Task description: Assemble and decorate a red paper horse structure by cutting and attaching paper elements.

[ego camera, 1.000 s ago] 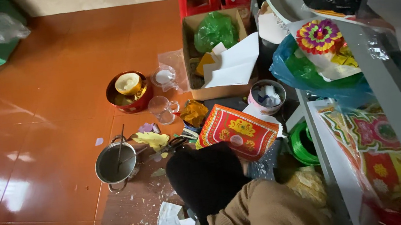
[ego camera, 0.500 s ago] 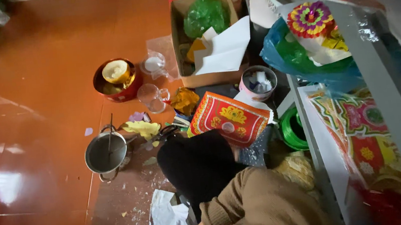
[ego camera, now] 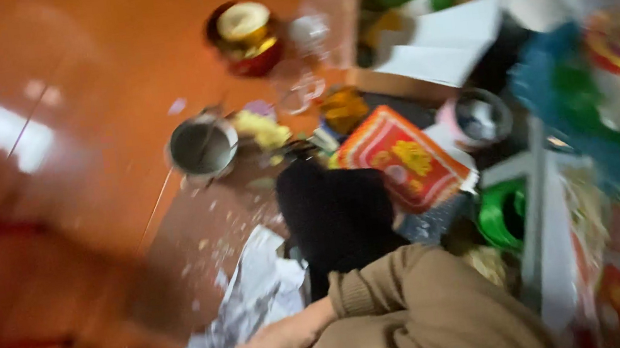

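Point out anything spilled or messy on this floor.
Pale crumbs lie scattered over the red floor below the metal pot. Crumpled newspaper spreads beside them, reaching the hand at the bottom edge. The picture is blurred, so finer detail is unclear.

The frame is motion-blurred, so fine detail is lost. At about five o'clock a bulky tan-brown sleeve (ego camera: 427, 316) of soft, thick cloth covers the arm, ending in a ribbed knit cuff (ego camera: 354, 289) of the same colour. From the cuff a bare forearm leads toward seven o'clock to one bare hand (ego camera: 271, 345), with no glove.
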